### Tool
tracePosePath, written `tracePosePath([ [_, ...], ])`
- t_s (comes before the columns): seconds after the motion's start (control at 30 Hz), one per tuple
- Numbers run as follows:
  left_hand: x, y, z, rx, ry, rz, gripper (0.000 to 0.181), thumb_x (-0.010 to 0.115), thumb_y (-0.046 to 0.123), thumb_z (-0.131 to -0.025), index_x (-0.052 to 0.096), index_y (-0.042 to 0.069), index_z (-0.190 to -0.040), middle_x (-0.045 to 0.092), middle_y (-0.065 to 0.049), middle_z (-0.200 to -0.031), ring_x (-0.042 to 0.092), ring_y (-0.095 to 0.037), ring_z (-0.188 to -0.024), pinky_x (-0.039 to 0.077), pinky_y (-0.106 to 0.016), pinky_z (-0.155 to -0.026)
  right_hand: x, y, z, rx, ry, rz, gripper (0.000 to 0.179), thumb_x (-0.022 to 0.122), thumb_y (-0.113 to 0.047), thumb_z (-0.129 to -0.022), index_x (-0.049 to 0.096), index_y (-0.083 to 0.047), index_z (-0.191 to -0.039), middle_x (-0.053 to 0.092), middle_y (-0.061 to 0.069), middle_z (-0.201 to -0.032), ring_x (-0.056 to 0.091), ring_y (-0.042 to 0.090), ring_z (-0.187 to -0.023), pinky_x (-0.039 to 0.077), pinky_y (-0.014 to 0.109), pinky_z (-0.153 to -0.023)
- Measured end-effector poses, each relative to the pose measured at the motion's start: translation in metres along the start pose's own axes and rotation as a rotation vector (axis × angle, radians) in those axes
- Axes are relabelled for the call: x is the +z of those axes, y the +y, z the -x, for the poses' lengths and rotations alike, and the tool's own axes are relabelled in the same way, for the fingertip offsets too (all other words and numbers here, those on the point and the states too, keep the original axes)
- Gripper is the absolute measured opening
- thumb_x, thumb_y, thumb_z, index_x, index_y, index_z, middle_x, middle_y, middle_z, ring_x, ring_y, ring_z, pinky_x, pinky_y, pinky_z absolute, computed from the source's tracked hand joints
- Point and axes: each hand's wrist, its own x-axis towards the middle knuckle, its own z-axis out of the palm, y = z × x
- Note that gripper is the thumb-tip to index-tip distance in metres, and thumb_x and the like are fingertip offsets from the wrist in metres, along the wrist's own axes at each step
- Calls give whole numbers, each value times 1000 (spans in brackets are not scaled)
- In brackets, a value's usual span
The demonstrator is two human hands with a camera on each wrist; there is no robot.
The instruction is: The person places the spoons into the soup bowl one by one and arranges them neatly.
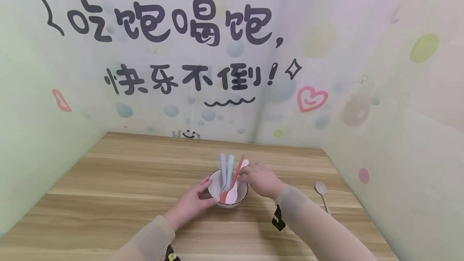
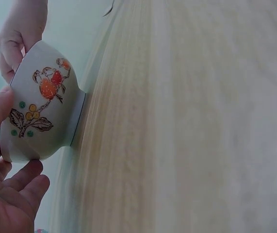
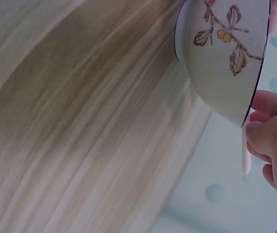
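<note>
A white bowl (image 1: 215, 182) with a dark rim stands upright on the table. Its outside carries painted fruit and leaves. Inside lean a lavender-handled utensil (image 1: 223, 164), a light blue-handled utensil (image 1: 230, 166), an orange utensil (image 1: 239, 167) and a pink spoon (image 1: 232, 195), handles toward the far side. My left hand (image 1: 192, 201) holds the bowl's left side, thumb near the front rim and fingers around its wall. At the right rim, my right hand (image 1: 262, 178) pinches the pink spoon's handle (image 3: 246, 155), which juts out past the fingers. The fingertips partly hide that handle.
To the right, a beige spoon (image 1: 321, 188) lies on the wooden table (image 1: 127, 180), its handle end hidden behind my right forearm. Walls with printed dots and writing (image 1: 195, 77) close off the back and both sides.
</note>
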Motion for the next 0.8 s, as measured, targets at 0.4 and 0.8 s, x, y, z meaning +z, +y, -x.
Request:
tracePosePath([
  [0.4, -1, -2, -1, -2, 0, -24, 73, 78, 24, -82, 44, -3, -141, 29, -14, -155, 52, -32, -123, 40, -45, -104, 1, -5, 0, 10, -22, -1, 36, 58, -3, -90, 68, -17, -121, 63, 2, -125, 56, 24, -117, 43, 46, -100],
  [0.8, 0, -1, 0, 0, -11, -40, 73, 77, 25, -83, 43, -3, -141, 28, -14, -155, 51, -31, -124, 41, -43, -104, 2, -6, 2, 20, 4, -67, 41, 55, 1, -90, 65, -17, -125, 58, 4, -132, 54, 27, -121, 42, 48, -102],
])
